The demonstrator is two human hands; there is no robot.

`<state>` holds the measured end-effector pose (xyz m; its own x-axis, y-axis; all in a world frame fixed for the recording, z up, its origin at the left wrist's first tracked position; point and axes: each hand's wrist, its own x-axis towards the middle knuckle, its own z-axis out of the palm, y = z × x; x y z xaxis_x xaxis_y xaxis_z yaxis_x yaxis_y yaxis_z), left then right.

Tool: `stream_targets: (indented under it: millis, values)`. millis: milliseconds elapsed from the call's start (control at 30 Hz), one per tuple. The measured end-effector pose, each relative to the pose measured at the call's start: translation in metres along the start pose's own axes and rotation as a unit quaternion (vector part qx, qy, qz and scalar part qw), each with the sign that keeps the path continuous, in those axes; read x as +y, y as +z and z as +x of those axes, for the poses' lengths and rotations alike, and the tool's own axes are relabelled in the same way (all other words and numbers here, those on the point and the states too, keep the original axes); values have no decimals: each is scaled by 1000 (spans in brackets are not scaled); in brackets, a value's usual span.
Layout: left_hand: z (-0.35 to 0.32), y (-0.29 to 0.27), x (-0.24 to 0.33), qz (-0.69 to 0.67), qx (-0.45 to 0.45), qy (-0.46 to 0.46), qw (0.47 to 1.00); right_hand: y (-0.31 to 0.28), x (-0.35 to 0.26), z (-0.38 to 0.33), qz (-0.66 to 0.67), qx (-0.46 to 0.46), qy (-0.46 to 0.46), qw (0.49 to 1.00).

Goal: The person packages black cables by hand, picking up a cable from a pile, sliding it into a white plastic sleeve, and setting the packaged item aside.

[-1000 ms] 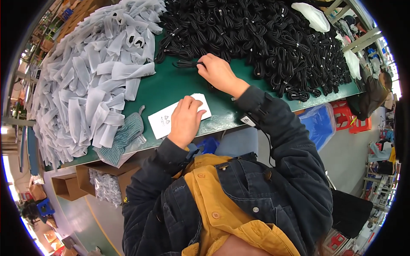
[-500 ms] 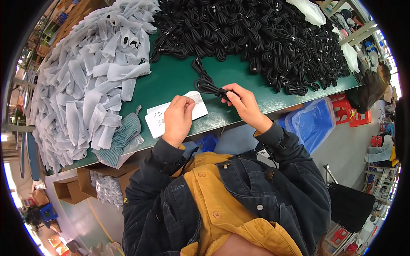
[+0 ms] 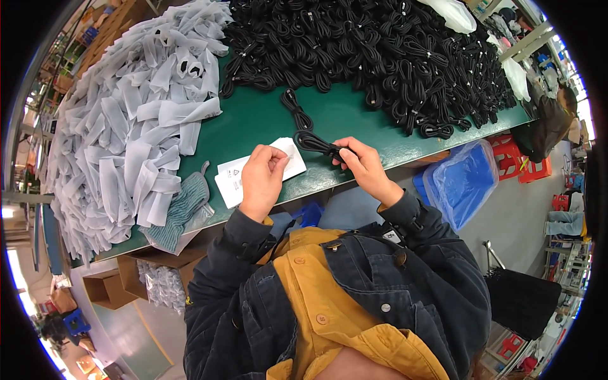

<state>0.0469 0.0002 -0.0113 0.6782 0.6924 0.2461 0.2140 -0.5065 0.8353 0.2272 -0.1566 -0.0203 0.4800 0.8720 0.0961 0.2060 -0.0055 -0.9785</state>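
In my right hand [image 3: 364, 166] is a coiled black cable [image 3: 315, 143], gripped at its bundled end, its loops pointing left over the green table. A second black cable bundle [image 3: 295, 109] lies flat on the table just beyond it, its near end close to the held loops. My left hand [image 3: 263, 179] is closed in a pinch at the upper right part of a small stack of white printed bags [image 3: 229, 182] near the table's front edge. The fingers partly cover the stack, so how many bags they pinch is hidden.
A large heap of black cables [image 3: 380, 57] covers the far side of the green table [image 3: 253, 120]. Filled whitish pouches [image 3: 126, 126] are piled at left, beside a teal knitted cloth [image 3: 185, 212]. A lined blue bin [image 3: 459, 180] stands at right; open cardboard boxes [image 3: 107, 288] sit below left.
My right hand has shifted slightly right and down, bringing the held cable nearer the front edge. My left hand stays at the white bags, almost unmoved.
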Motion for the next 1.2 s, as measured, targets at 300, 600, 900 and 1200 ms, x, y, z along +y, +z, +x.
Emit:
stream_targets:
  millis: [300,600,900,1200]
  values:
    - [-1,-1,-3,-104,-2,-48,993,0,-9,0,56,-68,72,994]
    - [-4,-4,4,-58,25,32,998,-10,-26,6,92,-134,196,967]
    - [-4,-4,4,-73,10,29,997,-1,-31,-3,-35,-80,100,991]
    - [-1,-14,3,-50,24,25,998,-34,-63,19,-303,57,-141,941]
